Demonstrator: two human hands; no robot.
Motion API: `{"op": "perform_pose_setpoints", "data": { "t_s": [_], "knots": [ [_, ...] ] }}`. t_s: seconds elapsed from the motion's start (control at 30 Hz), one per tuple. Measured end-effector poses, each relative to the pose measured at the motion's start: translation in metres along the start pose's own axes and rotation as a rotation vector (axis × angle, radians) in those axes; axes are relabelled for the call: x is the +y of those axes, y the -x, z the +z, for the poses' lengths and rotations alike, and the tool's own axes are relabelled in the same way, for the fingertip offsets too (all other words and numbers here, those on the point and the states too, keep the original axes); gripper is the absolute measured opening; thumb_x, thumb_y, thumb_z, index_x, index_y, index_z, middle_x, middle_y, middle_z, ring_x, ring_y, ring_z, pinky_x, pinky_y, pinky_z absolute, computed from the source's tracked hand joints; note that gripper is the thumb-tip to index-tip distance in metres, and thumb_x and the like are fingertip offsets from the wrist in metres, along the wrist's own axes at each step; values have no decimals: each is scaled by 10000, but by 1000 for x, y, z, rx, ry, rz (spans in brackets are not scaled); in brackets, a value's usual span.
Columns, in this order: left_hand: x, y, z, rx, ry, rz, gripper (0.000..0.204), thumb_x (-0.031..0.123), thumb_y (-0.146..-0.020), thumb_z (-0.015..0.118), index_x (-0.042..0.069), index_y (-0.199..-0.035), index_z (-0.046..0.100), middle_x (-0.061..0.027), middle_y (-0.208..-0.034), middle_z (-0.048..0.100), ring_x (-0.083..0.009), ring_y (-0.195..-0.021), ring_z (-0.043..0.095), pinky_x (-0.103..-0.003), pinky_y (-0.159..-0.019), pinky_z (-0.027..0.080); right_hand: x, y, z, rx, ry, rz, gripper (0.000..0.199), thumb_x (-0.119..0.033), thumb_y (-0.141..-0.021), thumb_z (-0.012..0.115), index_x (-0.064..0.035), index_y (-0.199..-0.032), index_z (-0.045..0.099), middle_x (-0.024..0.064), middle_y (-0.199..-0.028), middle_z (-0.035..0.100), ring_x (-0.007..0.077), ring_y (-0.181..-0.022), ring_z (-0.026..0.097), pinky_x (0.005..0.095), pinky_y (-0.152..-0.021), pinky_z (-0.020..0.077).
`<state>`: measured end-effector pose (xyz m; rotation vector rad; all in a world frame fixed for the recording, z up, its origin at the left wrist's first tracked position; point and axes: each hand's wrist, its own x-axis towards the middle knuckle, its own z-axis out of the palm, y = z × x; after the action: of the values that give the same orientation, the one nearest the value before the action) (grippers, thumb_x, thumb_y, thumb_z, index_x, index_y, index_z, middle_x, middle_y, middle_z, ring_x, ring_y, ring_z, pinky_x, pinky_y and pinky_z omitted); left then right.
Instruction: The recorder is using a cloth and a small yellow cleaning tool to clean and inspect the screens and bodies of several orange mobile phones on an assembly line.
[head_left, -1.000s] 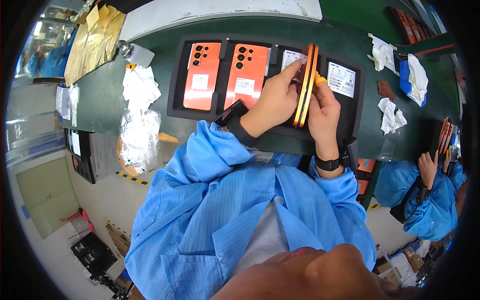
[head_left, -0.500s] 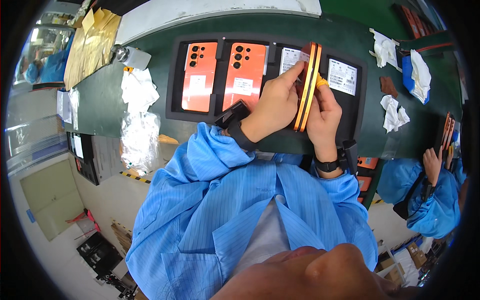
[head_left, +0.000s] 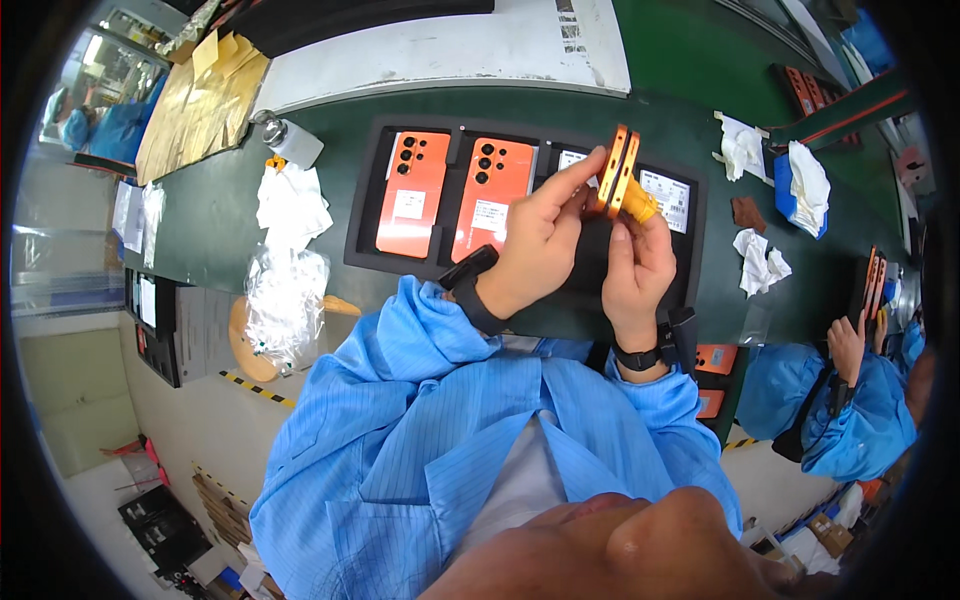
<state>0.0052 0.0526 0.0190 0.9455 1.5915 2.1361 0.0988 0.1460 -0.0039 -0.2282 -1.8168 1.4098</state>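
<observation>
Two orange phones, pressed face to face or back to back, are held above the right part of a black foam tray. Their short gold-coloured ends point toward me, with ports showing. My left hand grips them from the left, its index finger stretched along the side. From the right my right hand closes on them, with yellow covers on its fingertips. In the tray lie an orange phone at the left and another orange phone beside it, camera sides up with white stickers. A white printed label shows in the right slot.
White tissues, a bottle and a clear plastic bag lie to the left. Rightward are a brown cloth, a crumpled tissue and a blue box. A co-worker's hand holds phones at the far right.
The two held phones have turned from an upright side-on view to end-on, tipped toward me. Both hands remain on them. The whole view has shifted, with the tray lower in the picture.
</observation>
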Motion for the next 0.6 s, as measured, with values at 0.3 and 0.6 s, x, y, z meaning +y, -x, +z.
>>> {"op": "perform_pose_setpoints", "data": {
  "t_s": [0.3,0.6],
  "knots": [
    [-1,17,-3,-95,74,10,517,-163,-947,375,-28,-1437,469,-143,-1451,516,-215,-1347,495,-350,-1121,421,-3,14,-1,62,-129,-29,349,68,-985,466,83,-1332,498,175,-1290,609,215,-1172,615,357,-1024,484],
    [4,25,-3,-91,86,-4,513,-171,-939,384,-28,-1422,482,-146,-1455,513,-224,-1358,490,-352,-1121,420,-7,18,-3,79,-183,3,339,26,-1001,499,71,-1337,474,187,-1298,600,234,-1201,606,351,-1029,479]
  ]
}}
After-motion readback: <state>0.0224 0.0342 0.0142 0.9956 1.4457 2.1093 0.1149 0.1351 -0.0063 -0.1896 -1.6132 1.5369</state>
